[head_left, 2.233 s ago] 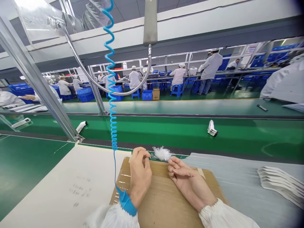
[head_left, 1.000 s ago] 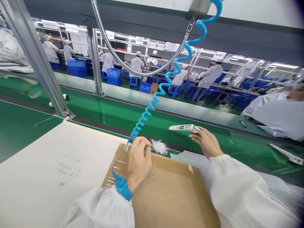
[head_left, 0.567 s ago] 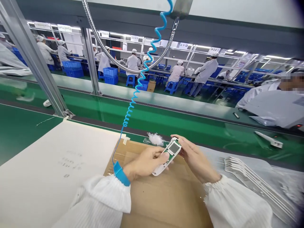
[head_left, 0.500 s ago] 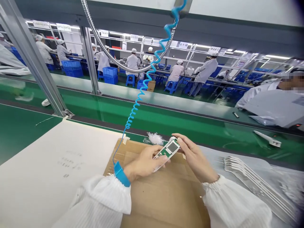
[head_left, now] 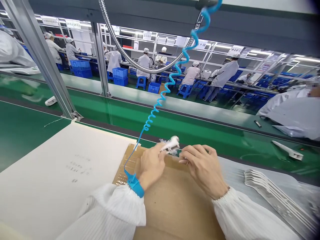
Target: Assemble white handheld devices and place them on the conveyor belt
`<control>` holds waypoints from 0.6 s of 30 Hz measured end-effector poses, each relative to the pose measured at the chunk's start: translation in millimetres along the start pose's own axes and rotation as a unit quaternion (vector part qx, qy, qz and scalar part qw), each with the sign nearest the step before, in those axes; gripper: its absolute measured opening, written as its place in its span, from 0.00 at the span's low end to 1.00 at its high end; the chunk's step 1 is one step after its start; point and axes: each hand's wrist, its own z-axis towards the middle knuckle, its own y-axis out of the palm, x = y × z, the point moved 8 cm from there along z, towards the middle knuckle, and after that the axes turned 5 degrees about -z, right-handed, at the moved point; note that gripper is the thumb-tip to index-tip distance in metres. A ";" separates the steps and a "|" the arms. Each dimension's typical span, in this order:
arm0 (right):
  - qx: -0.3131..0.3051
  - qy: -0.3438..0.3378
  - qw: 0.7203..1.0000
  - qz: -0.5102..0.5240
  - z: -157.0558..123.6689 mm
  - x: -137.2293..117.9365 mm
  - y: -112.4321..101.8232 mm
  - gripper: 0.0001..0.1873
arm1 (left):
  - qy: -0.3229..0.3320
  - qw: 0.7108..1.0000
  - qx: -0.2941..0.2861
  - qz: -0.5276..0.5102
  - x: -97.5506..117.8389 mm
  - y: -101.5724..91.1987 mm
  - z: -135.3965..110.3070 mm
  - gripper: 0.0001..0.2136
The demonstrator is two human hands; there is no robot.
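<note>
My left hand [head_left: 151,165] grips a white plastic handheld device [head_left: 171,144], which is turned so that its green circuit board no longer shows. My right hand [head_left: 203,168] sits just right of it, with curled fingertips close to my left hand. Whether those fingertips touch the device is hidden. Directly behind the device lies a clear crumpled plastic bundle [head_left: 166,142], partly covered by it. Both hands hover over a brown cardboard sheet [head_left: 175,206]. A blue wrist strap [head_left: 134,185] circles my left wrist, its coiled cord [head_left: 160,103] rising overhead.
A white paper sheet [head_left: 62,166] with faint print lies left of the cardboard. Several white plastic casing parts [head_left: 272,196] are stacked on the right. Behind runs a green conveyor belt [head_left: 200,133] carrying a white casing piece [head_left: 287,150]. A co-worker in white [head_left: 292,113] sits right.
The device has rotated in my hands, hiding its green board. Both hands have moved up the cardboard toward the plastic bundle, and my right hand has shifted its grip. The view has swung slightly.
</note>
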 end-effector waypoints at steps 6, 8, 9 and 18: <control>-0.109 0.206 0.970 0.063 -1.3 42.7 67.8 0.08 | -0.186 0.964 0.097 -0.165 -50.5 -23.2 13.8 0.13; -0.143 0.243 0.958 0.049 -4.0 54.8 89.6 0.08 | -0.191 0.955 0.089 -0.210 -52.6 -21.5 14.7 0.14; -0.153 0.246 0.956 0.045 -5.4 58.5 95.2 0.06 | -0.190 0.953 0.084 -0.220 -51.2 -20.5 14.4 0.15; -0.181 0.352 0.915 -0.079 -107.1 150.4 8.1 0.09 | -0.178 0.947 0.042 -0.263 -25.9 -13.7 7.9 0.19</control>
